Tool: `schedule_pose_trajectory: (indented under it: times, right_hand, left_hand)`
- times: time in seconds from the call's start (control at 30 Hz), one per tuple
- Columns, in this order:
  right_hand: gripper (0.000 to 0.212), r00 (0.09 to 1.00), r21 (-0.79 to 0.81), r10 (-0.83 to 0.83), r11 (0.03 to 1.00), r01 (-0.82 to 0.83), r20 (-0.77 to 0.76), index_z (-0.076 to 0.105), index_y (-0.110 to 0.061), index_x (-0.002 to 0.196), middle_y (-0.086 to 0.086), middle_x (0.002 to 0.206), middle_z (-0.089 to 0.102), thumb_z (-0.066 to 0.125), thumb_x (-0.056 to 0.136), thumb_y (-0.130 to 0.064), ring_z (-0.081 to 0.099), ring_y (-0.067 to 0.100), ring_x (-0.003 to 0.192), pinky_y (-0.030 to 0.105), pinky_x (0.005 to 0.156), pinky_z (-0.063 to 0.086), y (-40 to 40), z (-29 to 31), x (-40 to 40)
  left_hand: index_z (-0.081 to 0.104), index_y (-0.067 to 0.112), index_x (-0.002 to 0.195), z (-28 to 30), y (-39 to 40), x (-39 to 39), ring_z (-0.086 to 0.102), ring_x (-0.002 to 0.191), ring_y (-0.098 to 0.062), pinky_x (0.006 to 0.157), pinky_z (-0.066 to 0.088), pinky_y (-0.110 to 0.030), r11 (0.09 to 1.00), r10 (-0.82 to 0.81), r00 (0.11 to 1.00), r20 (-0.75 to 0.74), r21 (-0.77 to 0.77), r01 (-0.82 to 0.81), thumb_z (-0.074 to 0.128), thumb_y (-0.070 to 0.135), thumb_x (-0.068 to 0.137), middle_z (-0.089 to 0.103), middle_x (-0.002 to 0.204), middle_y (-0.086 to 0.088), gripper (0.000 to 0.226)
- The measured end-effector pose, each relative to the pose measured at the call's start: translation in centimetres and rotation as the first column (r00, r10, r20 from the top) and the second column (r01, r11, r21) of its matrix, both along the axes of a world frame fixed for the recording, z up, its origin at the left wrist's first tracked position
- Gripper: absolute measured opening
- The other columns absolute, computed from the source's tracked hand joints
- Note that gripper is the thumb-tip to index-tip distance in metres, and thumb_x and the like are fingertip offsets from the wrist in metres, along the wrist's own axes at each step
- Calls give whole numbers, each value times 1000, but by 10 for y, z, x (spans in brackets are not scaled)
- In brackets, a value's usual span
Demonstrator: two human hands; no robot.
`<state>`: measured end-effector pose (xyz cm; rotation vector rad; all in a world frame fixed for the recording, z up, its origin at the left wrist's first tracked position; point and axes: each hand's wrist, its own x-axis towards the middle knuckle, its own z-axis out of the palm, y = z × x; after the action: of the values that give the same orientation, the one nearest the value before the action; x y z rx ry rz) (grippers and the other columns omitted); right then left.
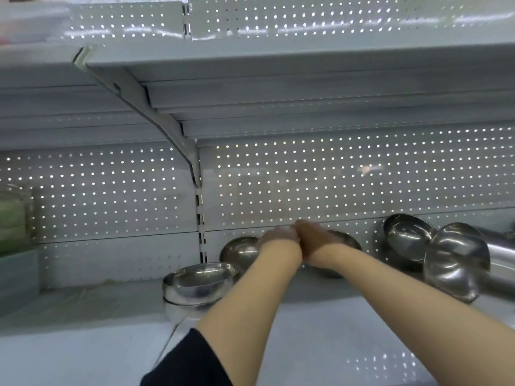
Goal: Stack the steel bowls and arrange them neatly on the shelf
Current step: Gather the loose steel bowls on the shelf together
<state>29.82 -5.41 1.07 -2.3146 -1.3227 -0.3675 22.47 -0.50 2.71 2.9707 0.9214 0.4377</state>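
Both my arms reach to the back of the white shelf, and the hands meet there side by side. My left hand is at the right rim of a steel bowl that leans against the back panel. My right hand lies over another steel bowl. Motion blur hides the fingers of both hands, so neither grip is clear. A short stack of steel bowls stands upright at the front left. On the right, two more steel bowls stand on edge.
A perforated white back panel closes the shelf behind the bowls. An upper shelf hangs overhead on a bracket. Greenish boxes stand at the far left. Steel tubes lie at the far right.
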Motion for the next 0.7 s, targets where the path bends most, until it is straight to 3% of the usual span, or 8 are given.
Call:
schedule_pose_trajectory:
  times: [0.13, 0.3, 0.47, 0.6, 0.7]
  right_hand:
    - [35, 995, -135, 84, 988, -76, 52, 60, -18, 117, 6, 123, 47, 54, 86, -4, 50, 27, 116, 30, 92, 40, 20, -22, 24]
    - [48, 977, -233, 182, 961, -152, 113, 57, -18, 124, 3, 130, 44, 47, 84, 6, 52, 26, 117, 27, 89, 37, 36, -34, 38]
    - [42, 959, -256, 240, 947, -196, 151, 56, -20, 123, -2, 138, 41, 46, 88, 1, 51, 27, 118, 37, 95, 42, 43, -43, 41]
    - [23, 964, -236, 232, 952, -197, 132, 61, -20, 106, 2, 124, 57, 50, 89, -10, 57, 28, 111, 40, 91, 47, 53, -48, 43]
    - [20, 972, -236, 202, 957, -170, 117, 63, -16, 106, 8, 118, 63, 50, 91, -14, 59, 29, 109, 39, 91, 47, 52, -46, 40]
  left_hand:
    - [41, 14, 139, -41, 30, 18, 44, 131, -27, 101, 41, -35, 993, 109, 992, -68, -33, -111, 34, 8, 98, 45, 141, -11, 42]
    - [46, 7, 132, -59, 52, 22, 48, 128, -25, 104, 42, -34, 983, 166, 985, -40, -74, -169, 26, 6, 100, 49, 137, -12, 38]
    - [49, 8, 129, -65, 59, 21, 50, 125, -25, 101, 42, -33, 984, 158, 987, -10, -79, -158, 32, 6, 98, 52, 134, -11, 35]
    - [50, 9, 128, -65, 61, 20, 51, 125, -25, 100, 43, -33, 986, 162, 987, -7, -45, -162, 30, 4, 99, 53, 134, -11, 35]
    - [53, 8, 126, -62, 59, 17, 52, 124, -26, 100, 43, -34, 987, 150, 989, -4, -53, -150, 31, 3, 98, 55, 132, -11, 36]
